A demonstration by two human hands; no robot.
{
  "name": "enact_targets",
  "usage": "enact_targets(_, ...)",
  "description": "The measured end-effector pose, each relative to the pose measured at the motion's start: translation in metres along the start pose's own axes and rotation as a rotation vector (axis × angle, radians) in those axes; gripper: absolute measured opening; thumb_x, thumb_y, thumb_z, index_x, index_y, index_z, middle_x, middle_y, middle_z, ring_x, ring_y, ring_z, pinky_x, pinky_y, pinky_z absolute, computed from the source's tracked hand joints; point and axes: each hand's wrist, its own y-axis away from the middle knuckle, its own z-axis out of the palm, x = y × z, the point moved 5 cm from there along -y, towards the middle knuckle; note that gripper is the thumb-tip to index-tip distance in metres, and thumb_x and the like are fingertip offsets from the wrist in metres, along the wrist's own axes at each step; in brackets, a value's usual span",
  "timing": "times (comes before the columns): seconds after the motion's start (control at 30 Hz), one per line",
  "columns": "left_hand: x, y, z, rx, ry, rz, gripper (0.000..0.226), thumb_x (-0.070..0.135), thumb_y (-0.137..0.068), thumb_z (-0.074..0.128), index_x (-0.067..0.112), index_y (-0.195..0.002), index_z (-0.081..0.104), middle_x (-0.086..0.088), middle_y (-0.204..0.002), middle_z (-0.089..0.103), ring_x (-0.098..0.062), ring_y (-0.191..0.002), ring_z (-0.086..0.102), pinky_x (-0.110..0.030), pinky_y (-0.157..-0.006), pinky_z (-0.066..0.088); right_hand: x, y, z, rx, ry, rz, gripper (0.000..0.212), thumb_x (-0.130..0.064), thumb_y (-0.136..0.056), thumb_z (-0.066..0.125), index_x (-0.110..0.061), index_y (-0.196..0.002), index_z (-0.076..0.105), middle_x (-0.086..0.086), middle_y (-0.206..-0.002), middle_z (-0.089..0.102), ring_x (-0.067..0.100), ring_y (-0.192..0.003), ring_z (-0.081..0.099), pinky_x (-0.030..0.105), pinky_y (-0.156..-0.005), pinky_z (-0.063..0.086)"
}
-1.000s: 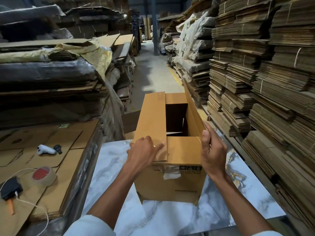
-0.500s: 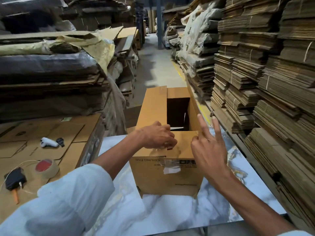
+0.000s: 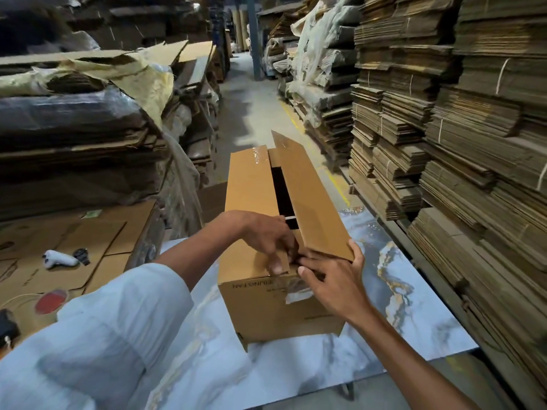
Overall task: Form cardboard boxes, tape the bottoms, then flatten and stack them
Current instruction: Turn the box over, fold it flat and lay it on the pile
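A warehouse aisle walled with stacks of flattened cardboard [image 3: 444, 143], and a marble-patterned table [image 3: 414, 306] at lower centre of the frame. On it stands your box [image 3: 281, 318], mid-frame, its long axis running straight away from you toward the upper middle. The left flap [image 3: 248, 196] lies flat; the right flap [image 3: 313, 202] is nearly down, with a dark gap [image 3: 279, 187] between them. Both hands meet at the near end of that seam. Your left hand [image 3: 273, 241] pinches the left flap's near edge, fingers curled. Your right hand [image 3: 334, 279] cups the right flap's near end, thumb hooked on its outer corner, fingers stretched toward the seam. Closing the gap looks like the step in hand; the seam to tape would then run lengthwise, away from you. The tape roll [image 3: 48, 300] lies at lower left on cardboard sheets [image 3: 103, 241], well apart from the box and nearer your left hand.
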Motion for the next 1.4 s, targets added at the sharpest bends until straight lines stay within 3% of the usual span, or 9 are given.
enact_targets(0.17, -0.001, -0.002, 0.006, -0.006, 0.028, 0.0, 0.054, 0.037, -0.071, 0.088, 0.027, -0.121, 0.069, -0.004, -0.124, 0.053, -0.023, -0.117, 0.034, -0.043, -0.101, 0.041, -0.001, -0.001, -0.001, -0.032, 0.066, -0.049, 0.056, -0.068, -0.1, 0.021, -0.048, -0.111, 0.072, -0.035, -0.121, 0.065, -0.007, -0.116, 0.058, 0.042, -0.119, -0.013)
enact_targets(0.3, -0.007, -0.002, 0.015, 0.167, 0.046, 0.088, 0.043, 0.035, -0.07, 0.087, 0.018, -0.107, 0.071, -0.001, -0.108, 0.058, -0.021, -0.107, 0.034, -0.044, -0.094, 0.039, 0.002, -0.005, 0.001, 0.022, 0.127, -0.022, 0.058, -0.066, -0.102, 0.017, -0.047, -0.101, 0.072, -0.019, -0.085, 0.073, -0.001, -0.099, 0.065, 0.035, -0.117, -0.013)
enact_targets(0.47, -0.009, 0.003, 0.021, 0.288, 0.16, 0.133, 0.034, 0.032, -0.069, 0.085, 0.019, -0.097, 0.07, 0.01, -0.097, 0.055, -0.019, -0.101, 0.039, -0.047, -0.089, 0.041, 0.005, -0.008, 0.003, 0.031, 0.119, -0.009, 0.051, -0.063, -0.102, 0.025, -0.049, -0.097, 0.074, -0.016, -0.053, 0.049, 0.003, -0.089, 0.067, 0.038, -0.119, -0.004)
enact_targets(0.6, -0.014, 0.003, 0.023, 0.272, 0.174, 0.125, 0.031, 0.035, -0.08, 0.081, 0.019, -0.105, 0.07, 0.005, -0.098, 0.055, -0.021, -0.105, 0.04, -0.047, -0.091, 0.041, -0.004, -0.005, 0.002, 0.086, 0.166, -0.054, 0.037, -0.05, -0.103, 0.034, -0.044, -0.098, 0.07, -0.023, -0.087, 0.071, 0.002, -0.103, 0.065, 0.054, -0.121, 0.003)
enact_targets(0.73, -0.007, 0.002, 0.015, 0.255, 0.149, 0.12, 0.035, 0.029, -0.075, 0.086, 0.017, -0.105, 0.072, 0.016, -0.09, 0.053, -0.018, -0.097, 0.043, -0.036, -0.081, 0.041, -0.029, 0.007, 0.008, 0.229, 0.175, -0.078, 0.025, -0.017, -0.079, 0.059, -0.023, -0.097, 0.074, -0.011, -0.101, 0.074, 0.015, -0.108, 0.067, 0.062, -0.12, 0.01)
enact_targets(0.87, -0.008, 0.0, 0.008, 0.308, 0.149, 0.077, 0.04, 0.028, -0.068, 0.091, 0.015, -0.102, 0.074, -0.003, -0.095, 0.065, -0.027, -0.095, 0.054, -0.037, -0.076, 0.045, -0.022, 0.022, 0.022, 0.402, -0.143, 0.072, 0.016, -0.027, -0.084, 0.071, -0.021, -0.095, 0.08, -0.011, -0.106, 0.074, 0.016, -0.107, 0.064, 0.058, -0.121, 0.016)
enact_targets(1.07, -0.002, -0.005, 0.001, 0.341, 0.139, 0.095, 0.036, 0.032, -0.07, 0.089, 0.022, -0.102, 0.075, 0.007, -0.096, 0.061, -0.018, -0.095, 0.05, -0.035, -0.079, 0.044, -0.01, 0.02, 0.027, 0.57, -0.375, 0.13, 0.012, -0.02, -0.073, 0.081, -0.021, -0.085, 0.08, -0.013, -0.098, 0.061, 0.01, -0.099, 0.059, 0.059, -0.117, 0.024)
enact_targets(1.2, 0.0, -0.007, 0.0, 0.342, 0.126, 0.105, 0.036, 0.03, -0.072, 0.088, 0.019, -0.104, 0.075, 0.005, -0.098, 0.062, -0.019, -0.095, 0.051, -0.03, -0.076, 0.039, -0.006, 0.015, 0.031, 0.571, -0.423, 0.179, 0.007, -0.028, -0.076, 0.079, -0.022, -0.079, 0.079, -0.012, -0.092, 0.061, 0.012, -0.092, 0.061, 0.061, -0.114, 0.027)
enact_targets(1.4, -0.005, -0.011, 0.008, 0.388, 0.188, 0.132, 0.034, 0.025, -0.078, 0.082, 0.017, -0.109, 0.07, 0.005, -0.101, 0.058, -0.016, -0.094, 0.043, -0.026, -0.076, 0.033, 0.006, 0.006, 0.026, 0.51, -0.442, 0.169, 0.016, -0.03, -0.077, 0.074, -0.016, -0.081, 0.079, -0.005, -0.092, 0.064, -0.017, -0.103, 0.044, 0.065, -0.093, 0.043)
